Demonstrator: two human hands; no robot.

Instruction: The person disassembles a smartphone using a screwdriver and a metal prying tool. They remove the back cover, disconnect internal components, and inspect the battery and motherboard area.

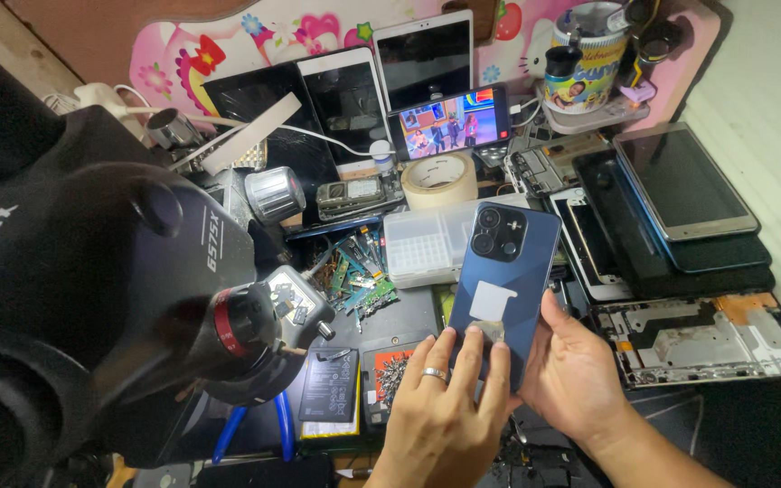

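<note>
Far left and filling the near left corner: a bulky black microscope head (92, 289) with a red ring, blurred by closeness. Just right of it, near the bottom edge, a flat black battery (329, 384) and a small tray of screws (390, 375) on the dark work mat. Centre, near: left hand (445, 411), ring on one finger, fingers spread flat and fingertips pressed on the lower back of a dark blue phone (503, 280), on a small grey tab beneath a white square sticker. Phone held tilted up above the bench, rear side to the camera, glossy, camera cluster at its top left corner. Right hand (580, 366) cupped along the phone's right edge, thumb laid over the rim. Behind the phone, a clear plastic parts box (422, 244), a roll of beige tape (440, 179) and a lit phone screen (452, 122) showing a video. Farther back, tablets leaning on a pink cartoon board (318, 27). Right side: stacked tablets and dark screens (680, 194), then a stripped metal frame (707, 339) on the crowded bench, pale wall at the far right.
</note>
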